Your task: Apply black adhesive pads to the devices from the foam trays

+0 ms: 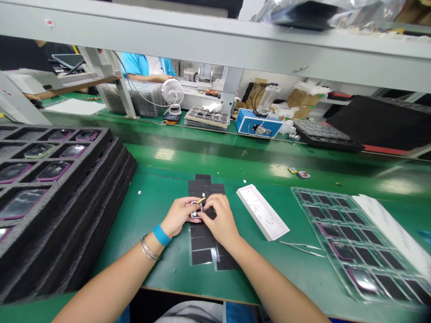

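The left hand (178, 218) and right hand (220, 220) pinch a small framed module (196, 211) near the desk's (134, 224) front edge. It seems light, rigid and fragile, best gripped by its rim.

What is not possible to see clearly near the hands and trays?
Head view only.
The small part: mostly covered by left hand and right hand, too small to identify.
The foam trays: cut by the left edge.
The clear tray: cut by the right edge.
Marks on the white strip: too small.
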Motion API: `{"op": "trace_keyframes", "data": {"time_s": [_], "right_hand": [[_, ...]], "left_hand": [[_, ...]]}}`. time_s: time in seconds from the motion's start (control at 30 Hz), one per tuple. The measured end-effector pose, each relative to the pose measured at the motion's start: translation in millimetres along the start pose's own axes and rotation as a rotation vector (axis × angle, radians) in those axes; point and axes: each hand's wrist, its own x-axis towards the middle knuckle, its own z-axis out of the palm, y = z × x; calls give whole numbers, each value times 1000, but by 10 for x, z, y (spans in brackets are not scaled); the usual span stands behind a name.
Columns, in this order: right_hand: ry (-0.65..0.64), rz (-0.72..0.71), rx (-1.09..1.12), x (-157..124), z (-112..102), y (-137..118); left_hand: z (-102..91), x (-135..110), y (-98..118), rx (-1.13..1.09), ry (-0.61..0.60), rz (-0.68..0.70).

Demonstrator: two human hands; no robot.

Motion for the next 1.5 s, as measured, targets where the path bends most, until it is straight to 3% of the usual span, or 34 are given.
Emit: {"op": "trace_keyframes", "data": {"time_s": [0.07,0.17,0.23,0.43,0.63,0.77,0.87,0.97,1.13,1.27,1.37,1.5], "right_hand": [[19,90,67,28,-15,52],[-100,259,318,72,-34,150],[-134,269,401,89,-41,188],[-2,128,201,70,-83,121],[37,-164,-54,41,-74,52],[-7,-453,-282,37,-60,49],[-52,-521,-360,31,-65,42],[-81,-441,-263,27,-67,56],[-89,10,176,42,-62,167],[-266,271,600,53,-59,214],[-362,341,680,43,-46,166],[-301,317,642,0,-25,69]], "left_hand": [[-5,-4,-7,15,-21,-1],[-11,-5,-2,34,-66,-22],[-20,-7,11,16,-109,-52],[-40,-26,55,-56,-275,-118],[-6,-4,9,30,-154,-55],[-34,11,24,-162,-124,-119],[-62,10,51,-293,-133,-146],[-66,4,57,-255,-142,-104],[-56,-4,44,-159,-231,-25],[-72,8,25,-74,-295,16],[-86,23,-1,-34,-325,68],[-82,13,-11,6,-333,133]]}}
